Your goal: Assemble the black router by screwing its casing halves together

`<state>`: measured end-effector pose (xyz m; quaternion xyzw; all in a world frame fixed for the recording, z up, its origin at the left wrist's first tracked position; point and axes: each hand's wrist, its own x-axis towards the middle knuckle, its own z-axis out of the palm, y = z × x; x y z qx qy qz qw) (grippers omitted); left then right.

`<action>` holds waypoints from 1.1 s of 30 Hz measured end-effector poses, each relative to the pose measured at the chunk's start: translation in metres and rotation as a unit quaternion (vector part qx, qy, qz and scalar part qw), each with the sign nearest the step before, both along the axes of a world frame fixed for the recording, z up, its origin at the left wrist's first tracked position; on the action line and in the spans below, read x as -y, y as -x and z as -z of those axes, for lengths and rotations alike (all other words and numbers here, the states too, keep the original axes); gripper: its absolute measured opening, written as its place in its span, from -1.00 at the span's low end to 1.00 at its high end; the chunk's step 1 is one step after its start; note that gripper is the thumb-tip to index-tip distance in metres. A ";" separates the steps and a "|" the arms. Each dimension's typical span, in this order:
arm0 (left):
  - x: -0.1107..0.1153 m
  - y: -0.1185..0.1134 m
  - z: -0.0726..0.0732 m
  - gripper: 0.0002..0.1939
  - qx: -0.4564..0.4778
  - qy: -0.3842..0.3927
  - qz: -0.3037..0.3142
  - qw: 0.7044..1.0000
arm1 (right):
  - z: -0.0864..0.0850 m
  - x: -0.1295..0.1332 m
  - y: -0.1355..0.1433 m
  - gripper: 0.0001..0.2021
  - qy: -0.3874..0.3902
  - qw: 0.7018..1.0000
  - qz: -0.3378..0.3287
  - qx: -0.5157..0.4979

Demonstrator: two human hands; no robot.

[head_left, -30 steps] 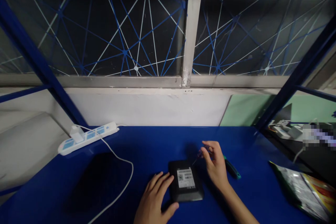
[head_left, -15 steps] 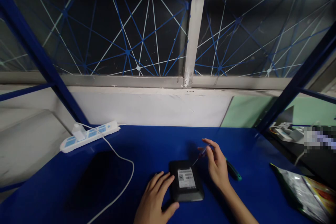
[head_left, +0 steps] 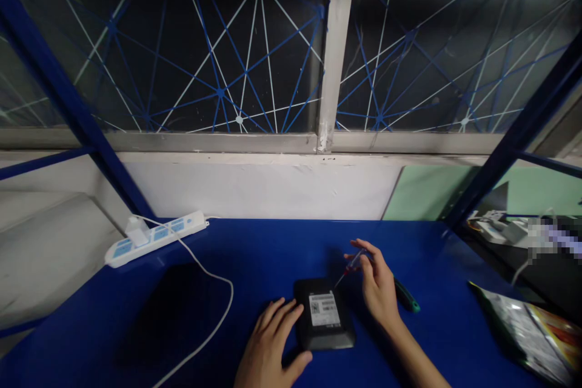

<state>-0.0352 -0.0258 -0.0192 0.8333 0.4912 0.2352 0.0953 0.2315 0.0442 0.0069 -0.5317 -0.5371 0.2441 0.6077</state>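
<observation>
A black box-shaped device with a white printed label lies on the blue table. Along its left side rests my left hand, fingers stretched and apart, the fingertips at the device's edge. My right hand pinches a small screwdriver with a clear handle. The screwdriver slants down to the left, its tip at the device's upper right corner; whether it touches a screw is too small to tell. Just right of my right hand lies a green-and-black handled tool, partly hidden behind the hand.
A white power strip with a plug in it sits at the back left, and its white cable runs forward across the table. On the right edge lies a shiny foil packet. A window rises behind a low white wall.
The view has shifted very slightly. Both hands, the device and the screwdriver keep nearly the same places, with the screwdriver tip still at the device's upper right corner.
</observation>
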 end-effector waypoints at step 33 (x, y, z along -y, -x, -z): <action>-0.001 0.000 -0.001 -0.31 -0.024 -0.002 0.003 1.000 | 0.002 -0.003 0.001 -0.68 -0.043 0.998 0.023 0.038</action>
